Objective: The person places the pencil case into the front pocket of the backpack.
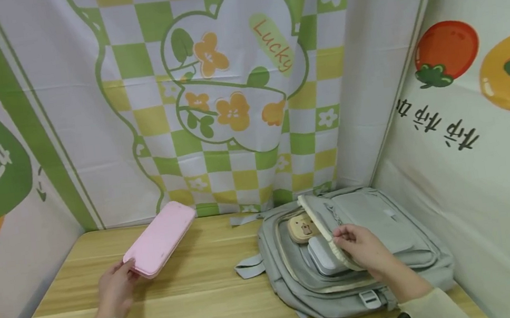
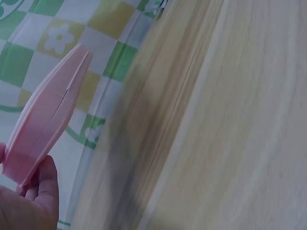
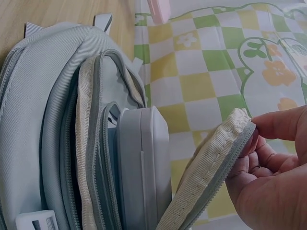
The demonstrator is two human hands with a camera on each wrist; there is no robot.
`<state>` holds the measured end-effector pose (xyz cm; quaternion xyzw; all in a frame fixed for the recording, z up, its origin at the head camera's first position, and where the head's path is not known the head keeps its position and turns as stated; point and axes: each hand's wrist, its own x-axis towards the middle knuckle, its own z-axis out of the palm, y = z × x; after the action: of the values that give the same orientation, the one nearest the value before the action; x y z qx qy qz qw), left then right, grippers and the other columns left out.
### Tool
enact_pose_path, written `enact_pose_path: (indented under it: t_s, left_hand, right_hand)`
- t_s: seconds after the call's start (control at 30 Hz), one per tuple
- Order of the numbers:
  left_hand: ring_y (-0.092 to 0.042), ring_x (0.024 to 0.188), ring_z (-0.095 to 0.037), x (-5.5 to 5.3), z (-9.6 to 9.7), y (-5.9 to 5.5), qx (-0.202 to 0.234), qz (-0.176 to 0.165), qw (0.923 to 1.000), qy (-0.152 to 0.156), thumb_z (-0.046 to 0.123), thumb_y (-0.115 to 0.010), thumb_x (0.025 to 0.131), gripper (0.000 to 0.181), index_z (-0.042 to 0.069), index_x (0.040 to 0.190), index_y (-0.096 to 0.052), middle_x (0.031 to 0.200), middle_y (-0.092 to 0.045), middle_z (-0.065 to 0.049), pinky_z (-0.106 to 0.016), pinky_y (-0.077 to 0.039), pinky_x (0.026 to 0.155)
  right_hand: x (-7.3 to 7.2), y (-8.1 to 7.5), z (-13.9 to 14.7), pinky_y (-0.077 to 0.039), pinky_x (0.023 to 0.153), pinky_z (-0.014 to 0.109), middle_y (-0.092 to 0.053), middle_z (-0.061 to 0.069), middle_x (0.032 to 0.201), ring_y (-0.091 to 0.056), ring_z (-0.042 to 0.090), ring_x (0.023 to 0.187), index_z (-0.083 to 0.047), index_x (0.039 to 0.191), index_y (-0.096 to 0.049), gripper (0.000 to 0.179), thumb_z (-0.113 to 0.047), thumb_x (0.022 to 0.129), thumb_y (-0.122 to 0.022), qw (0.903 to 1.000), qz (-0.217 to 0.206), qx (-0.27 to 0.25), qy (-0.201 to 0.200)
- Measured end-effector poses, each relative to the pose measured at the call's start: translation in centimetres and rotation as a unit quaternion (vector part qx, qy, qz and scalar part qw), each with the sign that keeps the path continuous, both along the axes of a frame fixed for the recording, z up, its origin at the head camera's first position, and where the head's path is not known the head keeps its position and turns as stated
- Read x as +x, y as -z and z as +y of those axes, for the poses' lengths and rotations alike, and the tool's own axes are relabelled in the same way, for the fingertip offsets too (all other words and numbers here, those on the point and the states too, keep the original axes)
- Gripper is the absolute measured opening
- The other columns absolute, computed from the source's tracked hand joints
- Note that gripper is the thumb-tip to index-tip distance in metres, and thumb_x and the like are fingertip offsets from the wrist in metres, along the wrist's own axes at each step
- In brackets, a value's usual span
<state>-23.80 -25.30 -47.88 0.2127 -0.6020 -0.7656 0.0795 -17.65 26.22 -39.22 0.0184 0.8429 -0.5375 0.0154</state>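
Observation:
A grey-green backpack lies on the table at the right with its front pocket unzipped. My right hand pinches the edge of the pocket flap between thumb and fingers, holding it raised. Inside the pocket sit a light grey case and a small yellow case with an animal face. Over the left of the table, my left hand grips a flat pink case by its near end, its far end tilted up. The left wrist view shows a seam along the pink case's side.
The wooden table meets a checkered cloth hung behind it. Printed panels rise at the left and right sides. Two straps of the backpack stick out to its left, and a white buckle sits at its near side.

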Motion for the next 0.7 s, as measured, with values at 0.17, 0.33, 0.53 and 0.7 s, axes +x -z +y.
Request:
enact_pose_path:
  t_s: [0.17, 0.33, 0.53, 0.7]
  left_hand:
    - [-0.059, 0.08, -0.002, -0.8, 1.8, -0.5, -0.008, 0.007, 0.999, 0.043, 0.006, -0.049, 0.107, 0.043, -0.017, 0.14, -0.035, 0.099, -0.055, 0.001, -0.018, -0.054, 0.077]
    - [-0.058, 0.083, -0.001, -1.7, 4.1, -1.0, -0.012, 0.005, 0.9956, 0.093, 0.006, -0.046, 0.108, 0.055, -0.021, 0.15, -0.023, 0.118, -0.051, -0.011, -0.017, -0.053, 0.078]
    - [-0.057, 0.091, -0.004, -2.2, 7.3, -1.4, -0.033, 0.008, 0.9895, 0.141, 0.005, -0.046, 0.108, 0.058, -0.023, 0.151, -0.019, 0.146, -0.036, -0.031, -0.015, -0.052, 0.082]
    - [-0.059, 0.094, -0.008, -2.6, 9.9, -1.7, -0.04, 0.014, 0.9865, 0.158, 0.005, -0.047, 0.108, 0.055, -0.024, 0.149, -0.025, 0.143, -0.04, -0.033, -0.017, -0.053, 0.081]
  right_hand:
    - [0.1, -0.2, 0.1, -0.049, 0.071, 0.024, -0.059, 0.011, 0.099, -0.053, 0.02, 0.091, 0.013, 0.116, -0.057, 0.018, 0.0, 0.103, -0.056, 1.0, 0.002, -0.004, 0.006]
    - [0.1, -0.4, 0.2, -0.049, 0.071, 0.024, -0.059, 0.011, 0.099, -0.053, 0.019, 0.091, 0.013, 0.116, -0.057, 0.018, 0.0, 0.104, -0.056, 0.9999, -0.001, -0.005, 0.012]
    - [0.2, -0.4, 0.4, -0.049, 0.071, 0.024, -0.059, 0.01, 0.097, -0.053, 0.019, 0.09, 0.013, 0.116, -0.057, 0.018, 0.0, 0.104, -0.056, 0.9999, 0.001, -0.011, 0.008]
    - [0.2, -0.5, 0.6, -0.049, 0.072, 0.025, -0.058, 0.01, 0.098, -0.053, 0.019, 0.09, 0.013, 0.116, -0.056, 0.018, -0.001, 0.105, -0.055, 0.9999, 0.003, -0.013, 0.001]
